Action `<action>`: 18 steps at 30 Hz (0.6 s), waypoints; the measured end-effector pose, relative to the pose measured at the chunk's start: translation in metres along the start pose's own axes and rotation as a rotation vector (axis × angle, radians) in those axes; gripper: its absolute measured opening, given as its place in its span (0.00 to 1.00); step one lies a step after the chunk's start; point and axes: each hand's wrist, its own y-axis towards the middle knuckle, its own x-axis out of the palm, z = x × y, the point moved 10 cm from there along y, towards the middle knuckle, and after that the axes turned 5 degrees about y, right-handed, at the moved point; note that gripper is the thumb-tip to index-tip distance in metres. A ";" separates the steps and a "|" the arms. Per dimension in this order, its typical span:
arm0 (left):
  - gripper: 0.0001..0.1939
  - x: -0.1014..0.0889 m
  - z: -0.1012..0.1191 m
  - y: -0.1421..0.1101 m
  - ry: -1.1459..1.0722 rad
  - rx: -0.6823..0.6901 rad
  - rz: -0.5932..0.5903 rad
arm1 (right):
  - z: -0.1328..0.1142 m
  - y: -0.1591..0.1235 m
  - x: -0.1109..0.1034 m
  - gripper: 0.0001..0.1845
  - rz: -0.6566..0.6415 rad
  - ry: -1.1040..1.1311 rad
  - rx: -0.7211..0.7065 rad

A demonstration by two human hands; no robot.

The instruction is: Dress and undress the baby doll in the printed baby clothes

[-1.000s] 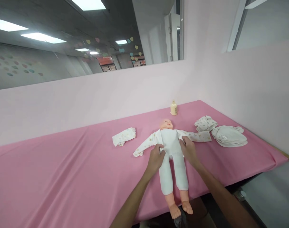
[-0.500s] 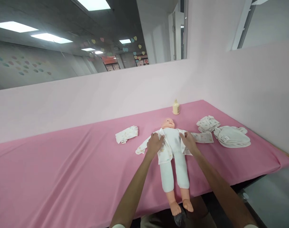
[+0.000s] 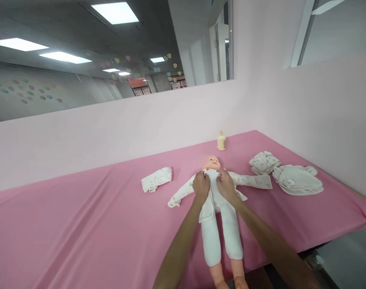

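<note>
A baby doll [image 3: 212,162] lies on its back on the pink table cover [image 3: 80,224], head toward the wall, legs over the front edge. It wears a white patterned jacket [image 3: 255,180] with both sleeves spread sideways. My left hand [image 3: 200,186] grips the jacket's left front panel at the doll's chest. My right hand [image 3: 225,187] grips the right front panel just beside it. Both hands sit close together below the doll's chin.
A folded white patterned cloth [image 3: 156,179] lies left of the doll. To the right are a small patterned garment [image 3: 264,161] and a pile of white cloth [image 3: 297,180]. A small cream bottle [image 3: 221,141] stands by the back wall. The table's right edge meets the pink wall.
My hands have moved up from the doll's waist to its chest and come together, drawing the jacket's two front panels inward over the white body.
</note>
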 end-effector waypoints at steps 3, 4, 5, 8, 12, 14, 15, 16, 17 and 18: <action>0.14 0.003 -0.003 -0.001 -0.020 0.035 0.017 | -0.038 -0.020 0.035 0.18 -0.222 -0.150 -0.226; 0.13 0.004 -0.004 -0.002 -0.026 0.043 0.019 | -0.044 -0.026 0.042 0.18 -0.269 -0.210 -0.270; 0.13 0.004 -0.005 -0.002 -0.031 0.045 0.022 | -0.047 -0.030 0.044 0.17 -0.289 -0.253 -0.290; 0.14 0.005 -0.008 -0.002 -0.045 0.028 0.034 | -0.039 -0.031 0.024 0.13 -0.236 -0.220 -0.223; 0.15 0.007 -0.007 0.000 -0.060 0.006 0.033 | 0.012 -0.022 -0.028 0.13 -0.099 0.150 0.154; 0.15 0.008 -0.006 0.001 -0.064 -0.003 0.025 | 0.043 -0.022 -0.038 0.14 -0.090 0.438 0.415; 0.15 0.008 -0.006 0.001 -0.065 -0.004 0.020 | 0.052 -0.022 -0.037 0.12 -0.118 0.530 0.503; 0.15 0.008 -0.005 0.001 -0.066 -0.003 0.015 | 0.058 -0.021 -0.034 0.11 -0.156 0.570 0.559; 0.15 0.009 -0.005 0.001 -0.066 -0.001 0.010 | 0.061 -0.019 -0.031 0.10 -0.195 0.571 0.584; 0.14 0.009 -0.004 0.001 -0.066 0.003 0.005 | 0.063 -0.015 -0.026 0.10 -0.227 0.538 0.588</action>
